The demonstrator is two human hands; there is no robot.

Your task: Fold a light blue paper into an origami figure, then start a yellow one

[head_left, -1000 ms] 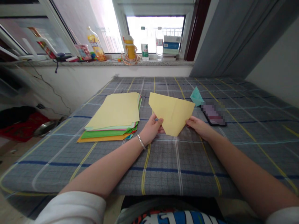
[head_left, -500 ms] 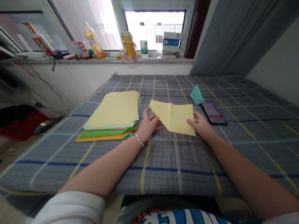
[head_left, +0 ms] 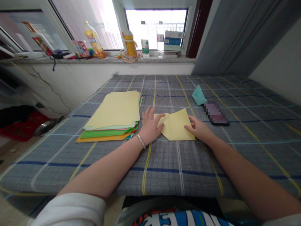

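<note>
A folded sheet of yellow paper lies low over the checked cloth in front of me, with a crease near its middle and its lower left corner cut off at a slant. My left hand, a silver bangle on its wrist, rests on the paper's left part with fingers spread. At the right edge, my right hand pinches the paper between thumb and fingers, and that side is slightly raised. Left of my left hand sits a stack of coloured paper, yellow on top, with green and orange sheets showing below.
A folded turquoise paper piece stands beyond my right hand, touching or close to a dark phone. The checked cloth covers the surface. Bottles, a yellow cup and boxes line the windowsill.
The yellow paper has come down nearer the cloth. My left hand has let go of its left edge and spread out over it, while my right hand keeps its pinch.
</note>
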